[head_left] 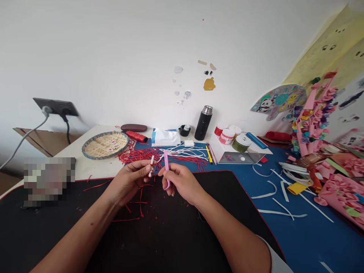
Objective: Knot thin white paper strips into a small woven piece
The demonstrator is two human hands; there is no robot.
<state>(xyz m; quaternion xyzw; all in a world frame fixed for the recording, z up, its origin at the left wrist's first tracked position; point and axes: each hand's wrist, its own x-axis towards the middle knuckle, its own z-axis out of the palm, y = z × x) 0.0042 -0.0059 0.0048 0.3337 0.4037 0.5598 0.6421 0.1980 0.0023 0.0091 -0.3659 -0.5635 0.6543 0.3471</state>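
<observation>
My left hand (132, 178) pinches a small white piece (151, 163) with a bit of red on it, between thumb and fingers. Close beside it, my right hand (182, 180) is closed round a slim pink-purple strip-shaped object (166, 161) that stands upright; its exact kind I cannot tell. The two held things are a little apart. Both hands are above a black mat (170, 235) with red edging, where short pieces of red cord (141, 203) are scattered. Behind the hands lie a tangle of red cords (139, 154) and a bundle of white cords (184, 151).
A woven basket (105, 145), red thread spool (137, 136), tissue pack (166, 137) and black thermos (203, 123) stand along the wall. Ribbon rolls (241, 143) sit on a white box (227, 154). White strips (281, 214) and pink paper flowers (344, 197) occupy the right side.
</observation>
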